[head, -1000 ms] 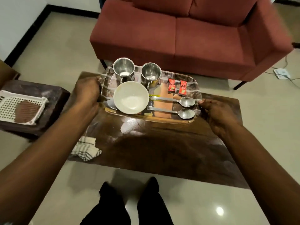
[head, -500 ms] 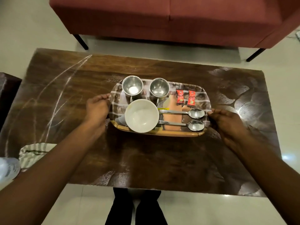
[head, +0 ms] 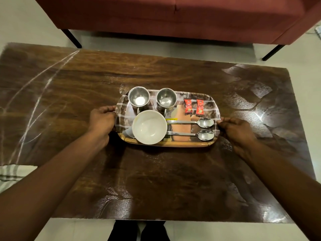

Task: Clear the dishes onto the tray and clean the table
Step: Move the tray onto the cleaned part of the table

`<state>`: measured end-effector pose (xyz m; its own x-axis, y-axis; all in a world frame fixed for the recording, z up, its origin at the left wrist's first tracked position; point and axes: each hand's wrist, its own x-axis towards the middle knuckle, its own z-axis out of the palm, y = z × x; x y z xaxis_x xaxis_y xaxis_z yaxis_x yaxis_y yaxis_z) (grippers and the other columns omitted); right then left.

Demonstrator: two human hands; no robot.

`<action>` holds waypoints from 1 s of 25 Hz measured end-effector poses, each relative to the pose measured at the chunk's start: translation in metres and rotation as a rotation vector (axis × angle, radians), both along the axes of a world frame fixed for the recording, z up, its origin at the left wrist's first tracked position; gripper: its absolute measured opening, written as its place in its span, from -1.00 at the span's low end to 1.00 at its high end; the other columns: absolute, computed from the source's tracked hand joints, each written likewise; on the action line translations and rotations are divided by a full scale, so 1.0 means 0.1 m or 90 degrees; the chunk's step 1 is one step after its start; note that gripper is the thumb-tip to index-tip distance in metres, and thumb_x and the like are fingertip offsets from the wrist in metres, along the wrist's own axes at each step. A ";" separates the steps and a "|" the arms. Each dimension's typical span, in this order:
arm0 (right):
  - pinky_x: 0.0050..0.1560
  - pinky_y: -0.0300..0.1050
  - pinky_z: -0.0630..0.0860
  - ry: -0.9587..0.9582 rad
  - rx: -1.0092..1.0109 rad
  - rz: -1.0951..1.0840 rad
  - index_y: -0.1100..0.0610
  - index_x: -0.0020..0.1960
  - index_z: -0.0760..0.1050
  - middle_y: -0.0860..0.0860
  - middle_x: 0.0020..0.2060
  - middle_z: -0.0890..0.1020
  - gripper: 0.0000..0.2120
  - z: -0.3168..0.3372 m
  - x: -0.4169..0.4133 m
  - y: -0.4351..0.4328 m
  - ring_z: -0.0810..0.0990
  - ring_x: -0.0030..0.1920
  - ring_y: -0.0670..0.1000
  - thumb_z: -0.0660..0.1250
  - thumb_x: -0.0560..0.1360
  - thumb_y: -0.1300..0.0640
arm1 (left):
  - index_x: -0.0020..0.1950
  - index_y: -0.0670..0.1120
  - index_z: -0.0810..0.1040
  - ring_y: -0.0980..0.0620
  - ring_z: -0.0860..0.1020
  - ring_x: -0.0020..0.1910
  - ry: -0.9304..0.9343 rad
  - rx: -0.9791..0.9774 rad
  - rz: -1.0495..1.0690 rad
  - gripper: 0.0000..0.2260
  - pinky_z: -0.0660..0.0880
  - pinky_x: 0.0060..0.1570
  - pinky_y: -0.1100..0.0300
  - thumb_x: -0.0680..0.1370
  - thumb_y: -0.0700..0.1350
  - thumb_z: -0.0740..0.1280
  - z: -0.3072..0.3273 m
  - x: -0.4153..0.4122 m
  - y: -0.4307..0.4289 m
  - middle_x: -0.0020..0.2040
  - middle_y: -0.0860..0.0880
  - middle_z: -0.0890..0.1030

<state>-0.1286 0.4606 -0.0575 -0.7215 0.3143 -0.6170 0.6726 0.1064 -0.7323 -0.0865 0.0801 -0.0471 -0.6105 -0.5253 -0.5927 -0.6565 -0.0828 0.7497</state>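
This is a home living room. A red upholstered sofa [head: 173, 16] on thin dark legs stands on pale glossy floor tiles [head: 22, 20] just beyond the far edge of a low, dark wood-grain desk [head: 156, 180]. Near the desk's middle sits a serving tray [head: 211, 101] with two steel cups [head: 139, 99], a white bowl [head: 149, 126], two spoons [head: 205, 122] and small red sachets [head: 188, 106], household tea things.

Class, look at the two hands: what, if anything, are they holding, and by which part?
The tray, by its two short ends: left hand on its left rim, right hand on its right rim.
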 end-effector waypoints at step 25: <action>-0.20 -0.08 0.68 -0.057 0.080 0.028 0.18 0.17 0.66 0.13 0.01 0.76 -0.83 -0.17 -0.01 -0.06 0.72 -0.13 0.02 0.49 0.60 0.17 | 0.11 0.05 0.72 0.00 0.74 -0.15 0.028 -0.163 -0.158 -0.85 0.74 -0.06 -0.05 0.64 -0.19 0.45 -0.26 0.07 -0.35 -0.05 -0.01 0.76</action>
